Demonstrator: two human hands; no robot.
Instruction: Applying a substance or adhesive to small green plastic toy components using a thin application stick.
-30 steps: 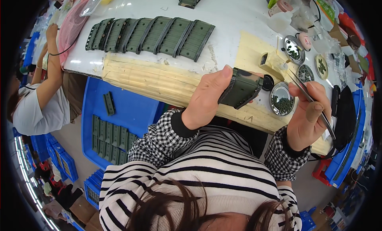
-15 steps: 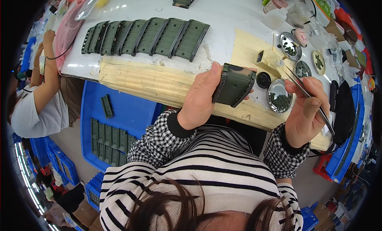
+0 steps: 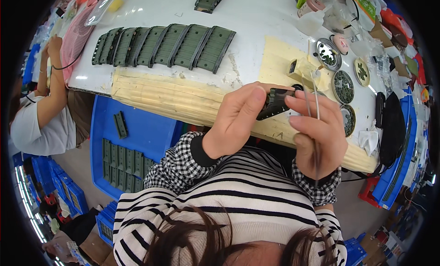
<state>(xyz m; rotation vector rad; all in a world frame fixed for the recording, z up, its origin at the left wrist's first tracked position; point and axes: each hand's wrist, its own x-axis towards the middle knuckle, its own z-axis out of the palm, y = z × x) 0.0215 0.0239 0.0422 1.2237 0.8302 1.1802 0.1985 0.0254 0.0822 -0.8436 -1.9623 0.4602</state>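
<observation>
My left hand (image 3: 236, 119) grips a small dark green panel (image 3: 271, 106) with ridged edges, tilted just above the table's front edge. My right hand (image 3: 321, 133) is closed around metal tweezers (image 3: 316, 101), whose tips point away from me. Fingers of the right hand touch or nearly touch the panel's right end and partly cover it. On the table, to the left, a row of similar green panels (image 3: 178, 48) lies side by side. Round dishes hold small green parts; the nearest dish (image 3: 349, 119) is partly hidden behind my right hand.
A small cream block (image 3: 300, 69) stands on yellowish paper beyond my hands. Bottles and plastic bags crowd the far right. Below the table at left, a blue tray (image 3: 153, 121) holds several green pieces. Another person (image 3: 43, 124) sits at the far left.
My right hand has come left with the tweezers to the panel. The panel has turned in my left hand, now showing more of its edge.
</observation>
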